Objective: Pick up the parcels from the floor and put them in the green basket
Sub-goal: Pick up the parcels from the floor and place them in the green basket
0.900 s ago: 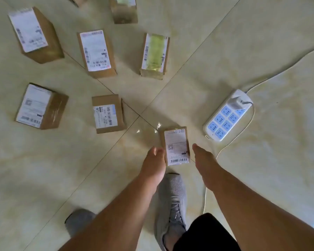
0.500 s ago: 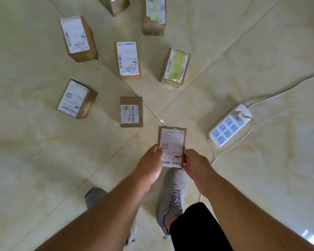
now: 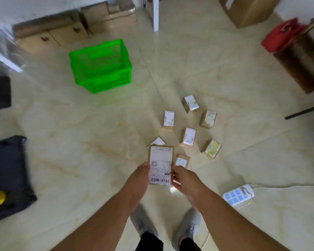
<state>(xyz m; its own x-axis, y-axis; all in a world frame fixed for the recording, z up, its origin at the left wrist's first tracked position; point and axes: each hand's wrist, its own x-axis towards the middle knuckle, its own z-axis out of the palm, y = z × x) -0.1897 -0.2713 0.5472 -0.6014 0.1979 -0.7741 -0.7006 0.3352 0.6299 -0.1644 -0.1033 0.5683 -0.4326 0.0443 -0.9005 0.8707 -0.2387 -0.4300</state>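
Parcel sits lifted between both hands, the left hand curled along its left edge and the right hand pinching its right edge. The green basket stands well apart at eleven o'clock. Edge-only holds could let the box slip, and loose parcels at one o'clock could trip the person.

Glossy cream floor tiles spread under me. At eleven o'clock, cardboard boxes line the wall. A white post stands at twelve, a red bag at two, a power strip at four.
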